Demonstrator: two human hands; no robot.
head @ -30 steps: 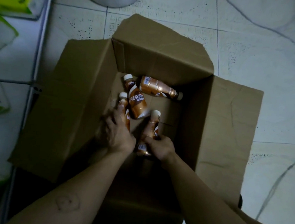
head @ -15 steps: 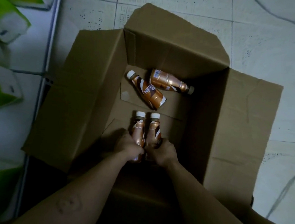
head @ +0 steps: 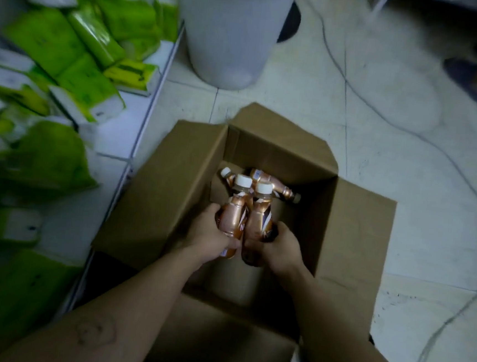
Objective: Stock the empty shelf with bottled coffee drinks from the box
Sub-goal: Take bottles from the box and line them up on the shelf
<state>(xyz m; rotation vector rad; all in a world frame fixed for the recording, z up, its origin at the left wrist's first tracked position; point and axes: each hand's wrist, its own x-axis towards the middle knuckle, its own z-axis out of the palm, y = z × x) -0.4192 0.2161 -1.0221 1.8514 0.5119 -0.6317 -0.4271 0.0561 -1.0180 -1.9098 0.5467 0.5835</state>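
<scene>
Head view, looking steeply down, dim and a little blurred

Open cardboard box [head: 170, 186] on a pale tiled floor [head: 407, 155], its flaps folded outward. Two bare forearms reaching in from the near edge

Left hand [head: 211, 234] curled round the lower body of a copper-brown coffee bottle [head: 234, 212] with a white cap. Right hand [head: 282, 248] gripping a second coffee bottle [head: 258, 226] in the same way, fingers round its lower half. Both bottles side by side and touching, caps pointing away from the person, over the middle of the box opening

Past the held pair, at the far side of the box bottom, two more bottles lying flat. One lying bottle [head: 226, 173] mostly hidden behind the held pair, only its white cap and neck showing, toward the far left. Other lying bottle [head: 277, 185] stretched crosswise, label end to the left, cap end to the right

Left of the box, a white shelf [head: 119, 141] low by the floor, crowded with green and white packs [head: 56, 40], print too blurred to read. Beyond the box, a white tub [head: 227, 29] standing on the tiles. Thin cable [head: 343, 74] trailing across the floor on the far right
</scene>
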